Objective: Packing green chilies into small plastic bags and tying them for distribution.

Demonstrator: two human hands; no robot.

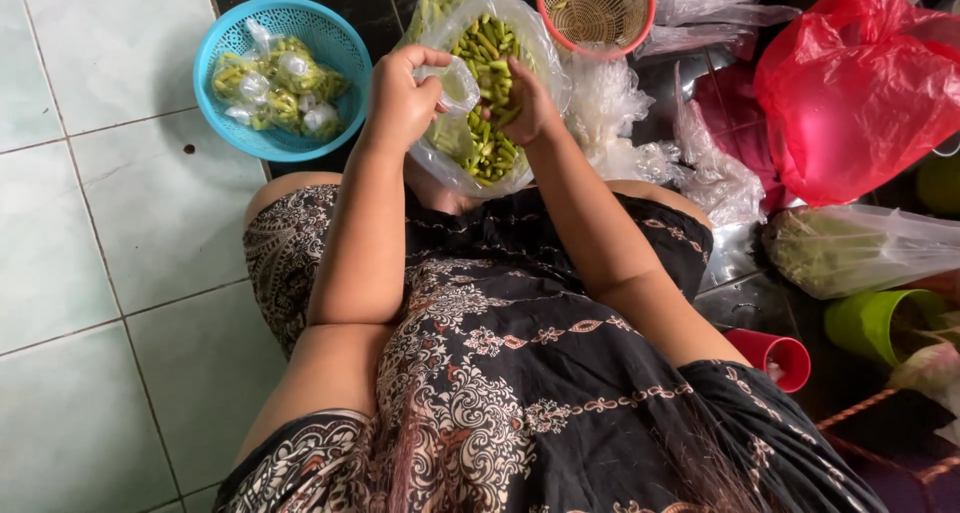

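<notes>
Head view, left hand (400,98) pinching small bag (458,81), right hand (528,103) in chillies (487,138)

Left hand (402,98) holds a small clear bag (460,85) open; right hand (527,103) digs into the green chillies (487,143)

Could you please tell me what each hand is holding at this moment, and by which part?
The left hand pinches a small clear plastic bag at its rim; the right hand reaches into the large clear bag of green chillies, its grip hidden.
</notes>
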